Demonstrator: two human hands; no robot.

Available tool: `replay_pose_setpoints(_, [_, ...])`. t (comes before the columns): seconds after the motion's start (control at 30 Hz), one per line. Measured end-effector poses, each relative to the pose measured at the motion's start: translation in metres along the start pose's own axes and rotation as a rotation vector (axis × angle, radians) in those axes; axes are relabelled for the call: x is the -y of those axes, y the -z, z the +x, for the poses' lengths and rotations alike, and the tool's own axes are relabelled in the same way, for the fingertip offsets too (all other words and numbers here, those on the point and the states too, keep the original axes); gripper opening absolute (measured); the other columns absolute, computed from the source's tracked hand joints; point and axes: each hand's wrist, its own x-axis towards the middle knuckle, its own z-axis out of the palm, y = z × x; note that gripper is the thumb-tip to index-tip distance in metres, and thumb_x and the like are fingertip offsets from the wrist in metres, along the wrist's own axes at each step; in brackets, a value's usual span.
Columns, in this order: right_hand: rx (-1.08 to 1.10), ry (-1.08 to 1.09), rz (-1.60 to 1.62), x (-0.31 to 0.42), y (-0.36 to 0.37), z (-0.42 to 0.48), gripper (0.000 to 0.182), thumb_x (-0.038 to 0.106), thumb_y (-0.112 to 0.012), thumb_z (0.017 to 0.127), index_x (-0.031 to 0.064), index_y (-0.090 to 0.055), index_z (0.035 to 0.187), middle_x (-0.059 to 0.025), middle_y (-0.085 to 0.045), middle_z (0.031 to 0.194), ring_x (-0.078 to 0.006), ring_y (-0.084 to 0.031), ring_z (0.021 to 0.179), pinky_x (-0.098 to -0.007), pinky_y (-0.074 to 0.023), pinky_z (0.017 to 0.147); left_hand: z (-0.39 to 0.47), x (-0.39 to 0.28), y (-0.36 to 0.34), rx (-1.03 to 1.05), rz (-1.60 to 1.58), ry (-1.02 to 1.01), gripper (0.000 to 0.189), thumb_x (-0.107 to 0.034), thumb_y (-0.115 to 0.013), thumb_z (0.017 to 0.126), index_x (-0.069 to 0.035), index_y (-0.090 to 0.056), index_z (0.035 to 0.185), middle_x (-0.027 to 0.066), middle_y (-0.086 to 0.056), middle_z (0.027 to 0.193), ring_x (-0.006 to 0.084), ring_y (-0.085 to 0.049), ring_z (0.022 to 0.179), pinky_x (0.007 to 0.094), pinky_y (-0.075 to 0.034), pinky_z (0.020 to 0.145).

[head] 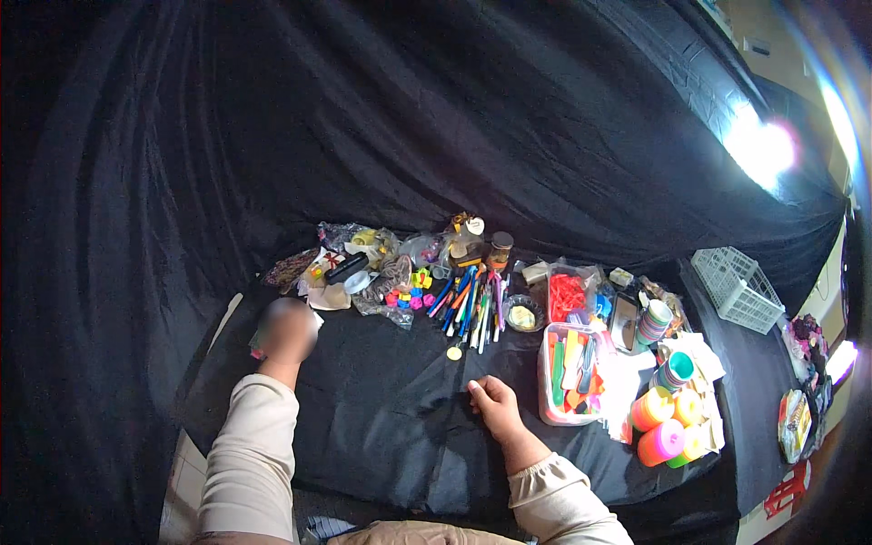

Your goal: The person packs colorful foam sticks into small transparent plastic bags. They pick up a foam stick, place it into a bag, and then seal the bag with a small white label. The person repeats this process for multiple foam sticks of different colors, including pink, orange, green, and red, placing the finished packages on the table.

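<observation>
Stretched out to the far left, my left hand (287, 332) is blurred; small whitish and pink bits show at its edges, but its grip cannot be made out. My right hand (496, 403) hovers or rests over the black cloth (381, 409) with its fingers curled in and the thumb against them; no object shows in it. Beyond it lies a bunch of pens and markers (477, 306), with a small round yellow disc (454, 353) at its near end. Colourful plastic pieces (411, 298) and a black case (347, 268) lie further left.
At right stand a clear tub with coloured plastic pieces (545, 388), a box of red pieces (567, 297), stacked paper cups (674, 371) and neon lidded containers (661, 443). A white plastic basket (739, 293) is at far right. Glass jars (501, 251) stand at the back, before the hanging black cloth.
</observation>
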Motion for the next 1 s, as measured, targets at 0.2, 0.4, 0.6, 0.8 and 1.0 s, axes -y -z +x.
replay_pose_setpoints(0.2, [0.012,0.015,0.013,-0.002,0.001,0.001,0.019,0.021,-0.057,0.090,0.0042,-0.058,0.081,0.0025,-0.052,0.067,-0.0057,-0.047,0.059,-0.0209,-0.0389,0.054,-0.014,-0.002,-0.010,-0.085,0.142,-0.041,0.030,-0.024,-0.059,0.082,-0.016,-0.056,0.111,0.0045,-0.054,0.103,0.0237,-0.054,0.100,0.0411,-0.040,0.085])
replay_pose_setpoints(0.4, [0.015,0.015,0.020,0.003,0.001,-0.001,0.018,0.020,-0.057,0.090,0.0038,-0.058,0.083,0.0026,-0.052,0.067,-0.0056,-0.047,0.059,-0.0208,-0.0394,0.054,-0.046,-0.024,0.015,-0.057,0.146,-0.120,0.028,-0.020,-0.055,0.082,-0.015,-0.058,0.110,0.0061,-0.054,0.110,0.0241,-0.052,0.105,0.0435,-0.035,0.089])
replay_pose_setpoints(0.6, [0.016,0.036,-0.026,-0.005,0.001,0.002,0.017,0.020,-0.057,0.090,0.0037,-0.059,0.083,0.0027,-0.052,0.067,-0.0054,-0.048,0.059,-0.0206,-0.0394,0.054,-0.056,-0.023,0.002,-0.094,0.212,-0.093,0.018,-0.020,-0.051,0.084,-0.014,-0.061,0.098,0.0048,-0.058,0.099,0.0234,-0.054,0.099,0.0430,-0.037,0.086])
replay_pose_setpoints(0.8, [0.004,0.051,0.013,-0.007,0.000,0.002,0.020,0.020,-0.059,0.089,0.0029,-0.058,0.080,0.0029,-0.052,0.064,-0.0053,-0.047,0.056,-0.0213,-0.0385,0.052,-0.052,-0.018,-0.007,-0.169,0.268,-0.088,0.015,-0.018,-0.049,0.084,-0.015,-0.062,0.093,0.0033,-0.060,0.092,0.0228,-0.058,0.091,0.0417,-0.039,0.082])
replay_pose_setpoints(1.0, [-0.007,0.066,-0.011,-0.003,0.000,0.000,0.021,0.021,-0.060,0.089,0.0027,-0.058,0.078,0.0029,-0.052,0.063,-0.0052,-0.047,0.056,-0.0219,-0.0387,0.051,-0.049,-0.014,-0.013,-0.206,0.273,-0.080,0.016,-0.018,-0.049,0.084,-0.015,-0.063,0.091,0.0026,-0.060,0.091,0.0217,-0.058,0.090,0.0416,-0.039,0.080])
